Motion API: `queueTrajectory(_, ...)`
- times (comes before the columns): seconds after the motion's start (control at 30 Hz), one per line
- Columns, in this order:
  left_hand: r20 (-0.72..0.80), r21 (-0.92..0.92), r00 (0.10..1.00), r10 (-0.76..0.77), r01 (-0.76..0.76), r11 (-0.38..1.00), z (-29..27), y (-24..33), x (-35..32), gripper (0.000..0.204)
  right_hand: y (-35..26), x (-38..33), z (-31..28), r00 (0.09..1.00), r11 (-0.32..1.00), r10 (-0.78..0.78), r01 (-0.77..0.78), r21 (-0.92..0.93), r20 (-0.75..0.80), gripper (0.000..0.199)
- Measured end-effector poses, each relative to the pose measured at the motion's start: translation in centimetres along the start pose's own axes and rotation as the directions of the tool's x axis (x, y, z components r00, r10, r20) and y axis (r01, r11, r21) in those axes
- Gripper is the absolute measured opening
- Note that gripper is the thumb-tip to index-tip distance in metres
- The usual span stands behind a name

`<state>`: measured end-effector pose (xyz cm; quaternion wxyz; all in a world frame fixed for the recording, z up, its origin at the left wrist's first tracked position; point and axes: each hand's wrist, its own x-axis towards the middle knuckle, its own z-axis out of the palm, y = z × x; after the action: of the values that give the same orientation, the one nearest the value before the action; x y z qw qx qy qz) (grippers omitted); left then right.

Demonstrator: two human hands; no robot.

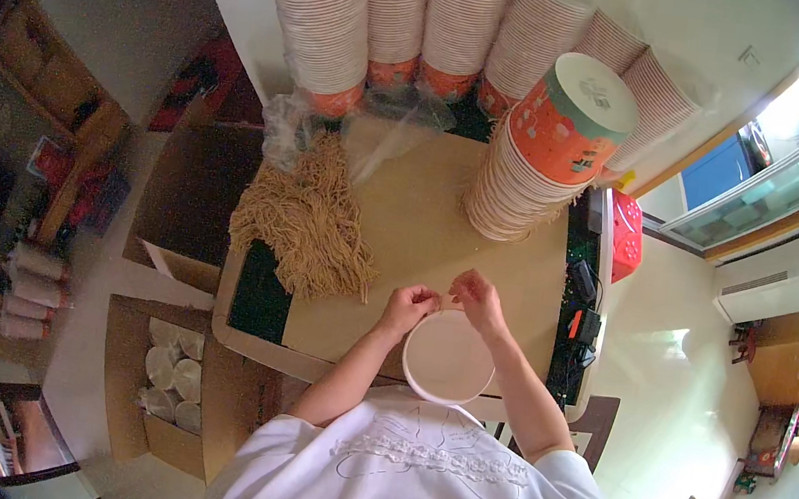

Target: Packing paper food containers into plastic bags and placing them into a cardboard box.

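Both hands, as I read it, pinch the far rim of a round white paper bowl (449, 359): left hand (409, 306), right hand (477, 298), closed on it above the brown cardboard sheet (423, 222). Tan noodle pile (307, 222) lies left.

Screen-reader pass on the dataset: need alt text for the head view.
Seen from above, a person's left hand and right hand pinch the far rim of an empty white paper bowl over a cardboard-covered table. A heap of dry brown noodles lies to the left, with tall stacks of orange paper bowls behind.
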<state>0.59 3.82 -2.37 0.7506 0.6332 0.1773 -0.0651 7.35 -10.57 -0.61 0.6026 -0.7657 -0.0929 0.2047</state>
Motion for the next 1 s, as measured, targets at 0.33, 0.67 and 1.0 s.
queueTrajectory(0.33,-0.017,-0.048,1.0,-0.018,0.017,0.999,-0.3,-0.4,0.3,0.014,-0.6,-0.8,-0.3,0.959,0.952,0.019,0.069,-0.299,0.283,0.012)
queueTrajectory(0.67,0.029,-0.15,0.999,0.034,-0.03,0.988,-0.4,-0.2,-0.3,0.02,1.0,-0.5,-0.6,0.984,0.957,-0.006,0.058,-0.285,0.18,0.006)
queueTrajectory(1.0,0.023,-0.079,0.997,0.08,-0.077,0.994,-0.3,-1.4,0.1,0.023,-0.7,-0.8,-0.5,0.959,0.964,0.1,-0.027,-0.265,0.266,0.009)
